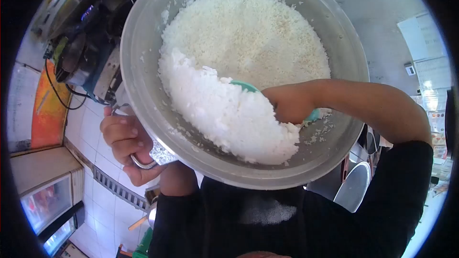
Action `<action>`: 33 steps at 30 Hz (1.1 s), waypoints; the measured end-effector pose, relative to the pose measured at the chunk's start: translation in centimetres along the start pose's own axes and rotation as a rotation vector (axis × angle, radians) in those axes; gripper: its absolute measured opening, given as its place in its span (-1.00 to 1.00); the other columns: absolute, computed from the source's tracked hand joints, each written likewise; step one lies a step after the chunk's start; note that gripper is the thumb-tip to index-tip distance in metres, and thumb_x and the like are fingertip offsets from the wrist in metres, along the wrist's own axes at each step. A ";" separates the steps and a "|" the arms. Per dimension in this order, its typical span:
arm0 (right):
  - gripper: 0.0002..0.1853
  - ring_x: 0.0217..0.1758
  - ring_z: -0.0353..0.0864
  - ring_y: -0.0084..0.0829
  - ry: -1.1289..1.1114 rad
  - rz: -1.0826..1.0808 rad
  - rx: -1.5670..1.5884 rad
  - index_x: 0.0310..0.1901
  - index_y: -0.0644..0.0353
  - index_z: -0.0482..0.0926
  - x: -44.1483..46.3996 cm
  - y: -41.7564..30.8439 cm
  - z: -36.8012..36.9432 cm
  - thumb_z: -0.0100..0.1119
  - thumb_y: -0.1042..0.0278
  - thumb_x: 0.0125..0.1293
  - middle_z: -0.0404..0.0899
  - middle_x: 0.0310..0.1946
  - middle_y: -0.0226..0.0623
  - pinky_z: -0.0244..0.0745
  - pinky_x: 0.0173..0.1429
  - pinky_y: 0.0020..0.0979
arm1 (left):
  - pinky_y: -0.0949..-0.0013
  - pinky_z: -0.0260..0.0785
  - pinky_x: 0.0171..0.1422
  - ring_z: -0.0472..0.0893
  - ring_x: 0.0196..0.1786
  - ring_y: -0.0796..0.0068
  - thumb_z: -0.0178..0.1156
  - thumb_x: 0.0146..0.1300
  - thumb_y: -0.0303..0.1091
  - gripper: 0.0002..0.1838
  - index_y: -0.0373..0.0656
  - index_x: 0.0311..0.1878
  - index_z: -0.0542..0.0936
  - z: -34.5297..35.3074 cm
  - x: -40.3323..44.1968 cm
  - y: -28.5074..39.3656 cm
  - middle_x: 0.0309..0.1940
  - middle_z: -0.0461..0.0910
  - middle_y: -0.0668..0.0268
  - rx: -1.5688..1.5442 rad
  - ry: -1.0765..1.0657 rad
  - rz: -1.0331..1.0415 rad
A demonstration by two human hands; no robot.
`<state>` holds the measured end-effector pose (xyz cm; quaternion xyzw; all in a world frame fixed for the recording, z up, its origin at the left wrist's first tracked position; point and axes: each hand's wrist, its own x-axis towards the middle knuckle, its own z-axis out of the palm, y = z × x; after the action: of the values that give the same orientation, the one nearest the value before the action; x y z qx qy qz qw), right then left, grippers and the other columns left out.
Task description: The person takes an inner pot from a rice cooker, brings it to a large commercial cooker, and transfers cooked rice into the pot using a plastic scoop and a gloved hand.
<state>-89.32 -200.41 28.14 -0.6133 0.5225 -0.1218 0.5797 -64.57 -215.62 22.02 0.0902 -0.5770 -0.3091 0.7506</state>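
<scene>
Two hands: The left hand [125, 138] is beside the big pot, and the right hand [292, 105] is down inside it.
Left fingers: They are curled tight around the metal handle [138, 164]. A good, firm hold here helps stop the pot from turning.
Right fingers: They seem to grasp a green dish [246, 86], but the tips are hidden, so I cannot tell just how.
Green dish: It is in the rice, with bits of it showing on both sides of the right hand. Pushing it low and slow should lift the rice without a mess.
Big pot: It is wide and metal [138, 62]. I cannot see what holds it up.
Rice: It is all in the pot. A white, lumpy heap [229, 114] is on the near side, and a flatter part [258, 24] lies behind it. Soft pushes should squash it less.
Pot wall: Small bits of rice stick to it. Scooping well inside the rim should stop spills.
</scene>
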 end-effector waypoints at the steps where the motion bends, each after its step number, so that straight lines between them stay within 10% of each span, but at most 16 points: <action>1: -0.54 -0.33 0.62 -0.28 -0.019 0.221 0.077 0.20 0.32 0.44 -0.4 -0.9 -0.3 0.12 0.35 0.28 0.62 -0.33 -0.12 0.49 -0.22 -0.29 | -0.14 0.10 0.39 0.38 -0.18 0.25 -0.13 0.03 0.03 -0.70 -0.01 -0.53 0.29 0.1 0.0 -0.1 -0.49 0.29 0.31 0.011 -0.004 0.004; 5: -0.64 -0.71 0.38 -0.48 -0.076 0.245 -0.019 0.07 0.32 0.49 -1.5 0.4 -1.1 0.08 0.39 0.25 0.41 -0.67 -0.33 0.24 -0.63 -0.40 | -0.16 0.17 0.33 0.42 -0.22 0.25 0.06 0.01 -0.02 -0.69 -0.05 -0.55 0.33 0.6 0.3 0.0 -0.51 0.38 0.27 0.174 0.010 0.112; 19: -0.81 -0.75 0.27 -0.57 0.530 0.065 0.382 -0.15 0.25 0.51 -27.0 -5.7 5.0 0.05 0.41 0.22 0.31 -0.70 -0.44 0.18 -0.67 -0.46 | -0.15 0.29 0.31 0.56 -0.25 0.18 -0.04 -0.01 -0.20 -0.77 -0.17 -0.59 0.36 -2.0 1.8 -3.3 -0.46 0.51 0.08 -0.025 -0.075 0.325; 29: -0.87 -0.76 0.25 -0.58 1.362 0.428 0.843 -0.24 0.22 0.50 -44.2 5.7 40.3 0.01 0.44 0.21 0.29 -0.70 -0.46 0.18 -0.68 -0.45 | -0.15 0.40 0.16 0.61 -0.08 0.05 -0.12 0.10 -0.03 -0.57 -0.23 -0.58 0.44 -4.1 3.2 -5.9 -0.27 0.63 -0.12 -0.066 -0.157 0.256; 31: -0.92 -0.70 0.35 -0.51 1.393 0.924 1.285 -0.31 0.21 0.48 -42.3 6.1 39.7 0.01 0.44 0.21 0.40 -0.64 -0.38 0.28 -0.63 -0.42 | -0.10 0.41 0.18 0.61 -0.10 -0.02 -0.04 0.06 -0.10 -0.64 -0.23 -0.61 0.43 -2.1 2.8 -3.7 -0.29 0.62 -0.16 -0.158 -0.092 0.228; 33: -0.88 -0.63 0.43 -0.44 1.358 1.143 0.928 -0.27 0.29 0.47 -41.3 12.1 43.0 0.04 0.43 0.22 0.46 -0.59 -0.31 0.40 -0.52 -0.40 | -0.10 0.43 0.17 0.61 -0.08 -0.06 -0.07 0.12 -0.11 -0.62 -0.22 -0.64 0.41 -2.1 3.1 -3.6 -0.27 0.62 -0.17 -0.027 -0.079 0.245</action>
<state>-80.42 -140.37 24.04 0.2161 0.8600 -0.3411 0.3120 -63.45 -220.70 22.03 -0.0035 -0.6086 -0.2261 0.7606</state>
